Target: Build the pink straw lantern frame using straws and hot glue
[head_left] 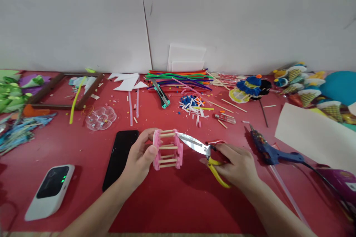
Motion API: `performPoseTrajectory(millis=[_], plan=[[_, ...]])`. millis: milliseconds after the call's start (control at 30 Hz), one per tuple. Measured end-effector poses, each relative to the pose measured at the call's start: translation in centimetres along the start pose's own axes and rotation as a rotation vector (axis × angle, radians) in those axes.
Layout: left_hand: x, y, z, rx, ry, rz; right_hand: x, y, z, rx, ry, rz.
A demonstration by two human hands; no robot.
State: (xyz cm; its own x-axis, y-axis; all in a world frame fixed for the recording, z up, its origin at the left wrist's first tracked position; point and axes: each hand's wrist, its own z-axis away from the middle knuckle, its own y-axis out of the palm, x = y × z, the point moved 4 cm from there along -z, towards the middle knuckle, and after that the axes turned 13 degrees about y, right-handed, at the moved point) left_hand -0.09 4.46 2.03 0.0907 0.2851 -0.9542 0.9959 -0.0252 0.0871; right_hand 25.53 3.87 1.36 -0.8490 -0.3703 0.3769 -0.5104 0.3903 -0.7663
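Between the thumb and fingers of my left hand (141, 155) is a small cage-like frame (168, 147) of pale wooden sticks joining two pink end pieces. My right hand (236, 163) grips scissors (194, 142) with one yellow and one red handle. Their blades point left, and the tip meets the upper edge of the frame's right pink end; I cannot tell whether it cuts there. Both hands are above the red table, with a black phone (119, 155) beside my left wrist.
A blue glue gun (272, 152) with its cord and a glue stick (289, 194) lie at right. A white device (50, 190) sits at left. Behind are a utility knife (161, 94), pipe cleaners (180, 77), paper scraps, a clear flower-shaped tray (100, 117) and a wooden frame (52, 89).
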Motion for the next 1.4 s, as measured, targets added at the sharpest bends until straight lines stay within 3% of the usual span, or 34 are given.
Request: performPoseTrajectory(millis=[267,1067,1400], plan=[[-0.03,0.06,-0.01,-0.005,0.014,-0.005,-0.22,0.34,0.09,0.099,0.084,-0.045],[-0.27,0.02,0.26,-0.002,0.056,-0.005,-0.03,-0.03,0.04,0.01,0.022,-0.043],[-0.3,0.04,0.09,-0.013,0.057,-0.009,0.26,-0.09,0.15,0.03,0.015,-0.022]])
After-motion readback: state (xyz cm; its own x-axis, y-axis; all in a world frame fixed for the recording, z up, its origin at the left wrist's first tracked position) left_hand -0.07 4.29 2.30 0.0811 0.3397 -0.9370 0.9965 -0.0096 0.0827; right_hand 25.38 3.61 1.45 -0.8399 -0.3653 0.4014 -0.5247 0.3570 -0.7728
